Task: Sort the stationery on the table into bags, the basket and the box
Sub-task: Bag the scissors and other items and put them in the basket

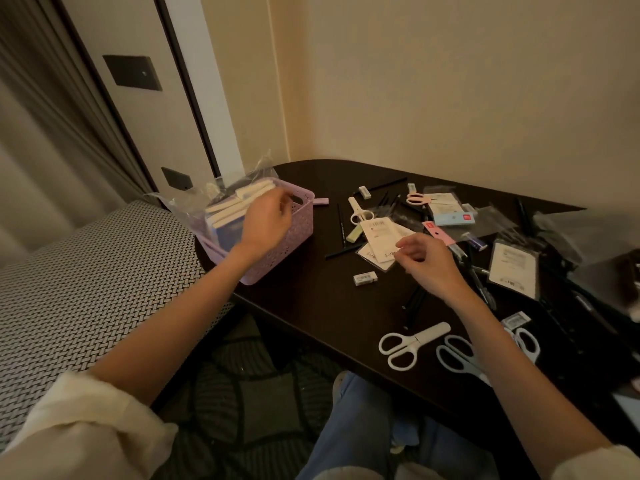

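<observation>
Both hands hover above the table with a loose grip that holds nothing. Left hand hangs over the near side of the lilac plastic basket, fingers loosely curled and spread, thumb toward the basket's rim; whether the fingertips touch the contents cannot be told. Right hand floats just above the packaged white cards near the middle of the table, fingers relaxed and half bent, apart from the packet.

Inside the basket stand pale boxed items and a clear plastic bag that spills over its far left edge. Near the right hand lie a small white eraser, a pale green eraser, black pencils, and white capped scissors. Farther back sit pink scissors, a light blue sticky-note pad and a pink tag. At the near table edge lie white scissors and pale blue scissors, side by side. A dark packet with a white label lies to the right, among pens.
</observation>
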`<state>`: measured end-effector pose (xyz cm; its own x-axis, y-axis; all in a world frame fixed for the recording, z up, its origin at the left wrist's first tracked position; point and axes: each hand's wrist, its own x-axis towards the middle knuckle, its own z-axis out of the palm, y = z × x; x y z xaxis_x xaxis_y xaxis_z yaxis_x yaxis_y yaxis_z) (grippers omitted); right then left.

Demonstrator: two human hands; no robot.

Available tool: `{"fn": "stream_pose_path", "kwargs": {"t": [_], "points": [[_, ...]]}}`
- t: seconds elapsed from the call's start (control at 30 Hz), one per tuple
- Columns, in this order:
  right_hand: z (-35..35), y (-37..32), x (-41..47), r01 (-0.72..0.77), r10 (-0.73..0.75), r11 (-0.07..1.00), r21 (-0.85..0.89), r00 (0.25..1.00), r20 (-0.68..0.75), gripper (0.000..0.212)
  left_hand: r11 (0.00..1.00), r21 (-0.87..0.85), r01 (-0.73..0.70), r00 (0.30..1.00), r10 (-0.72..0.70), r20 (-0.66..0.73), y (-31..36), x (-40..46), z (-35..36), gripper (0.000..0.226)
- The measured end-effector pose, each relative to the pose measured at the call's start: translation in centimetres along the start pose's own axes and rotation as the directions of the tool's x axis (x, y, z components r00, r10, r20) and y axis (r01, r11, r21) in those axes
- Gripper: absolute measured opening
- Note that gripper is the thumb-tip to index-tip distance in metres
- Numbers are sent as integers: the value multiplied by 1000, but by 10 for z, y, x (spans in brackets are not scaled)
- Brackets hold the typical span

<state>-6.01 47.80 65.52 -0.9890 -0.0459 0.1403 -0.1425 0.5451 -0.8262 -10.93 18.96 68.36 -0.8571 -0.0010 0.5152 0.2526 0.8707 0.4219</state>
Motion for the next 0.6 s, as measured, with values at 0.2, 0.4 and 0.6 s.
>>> {"fn": "stream_pose_path", "kwargs": {"t": [0.2,0.4,0.6], "points": [[-22,15,-38,96,73,940,-327,880,469,19,972,-177,-155,962,189,198,48,-47,31,29],[-18,19,-71,182,40,916,-358,846,532,19,960,-277,-39,925,139,353,58,-80,64,36],[-6,24,-82,266,-18,881,-391,846,533,19,958,-286,-27,910,142,390,63,-93,78,33]]}}
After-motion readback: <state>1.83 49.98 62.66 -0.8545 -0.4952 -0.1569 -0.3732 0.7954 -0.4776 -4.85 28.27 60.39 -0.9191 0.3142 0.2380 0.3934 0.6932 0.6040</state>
